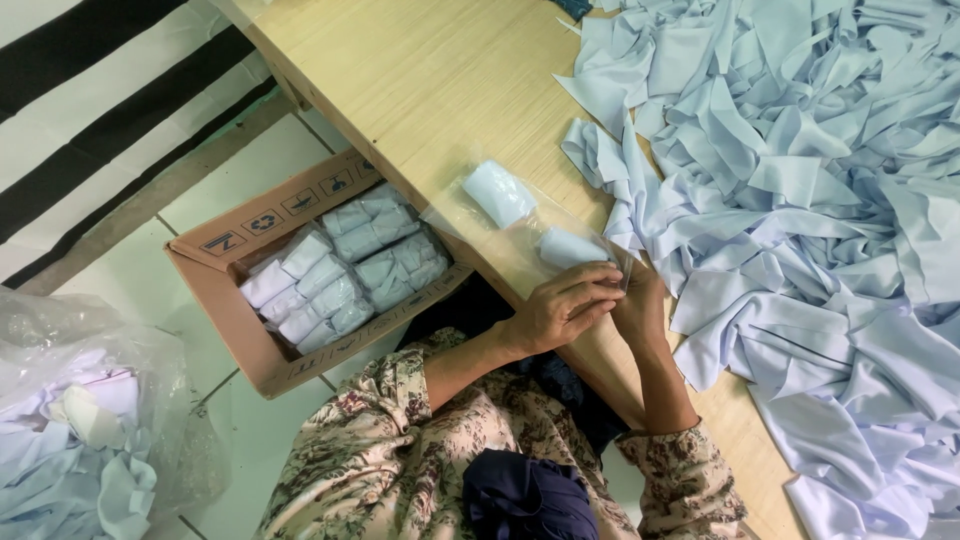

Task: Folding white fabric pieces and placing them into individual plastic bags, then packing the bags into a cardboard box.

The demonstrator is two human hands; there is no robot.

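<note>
Pinching the mouth of a clear plastic bag (520,225) at the near edge of a wooden table (420,90), a person in a floral top works over a folded pale blue cloth; the left hand (560,310) lies over the bag's opening with its fingers (592,285) pressed together and curled onto the film, while the right hand (640,305) sits just behind it, thumb and fingers closed on the same edge, though how tightly cannot be told.

Two folded pieces show inside the bag: one folded cloth (498,192) at the far end and a second folded piece (568,247) just beside the hands, apparently newly slipped in.

Judging by what lies about, the packing looks partly done; a cardboard box (235,330) on the tiled floor beside the table holds wrapped bundles (345,265) packed side by side, roughly a dozen on the visible layer, the exact count blurred by the wrapping; a large heap of loose blue fabric (800,200) covers the right of the table, too tangled to count, and suggests much remains.

One big plastic sack (80,410) of crumpled cloth stands on the floor at lower left; one box, one bag in hand, two hands at work.
</note>
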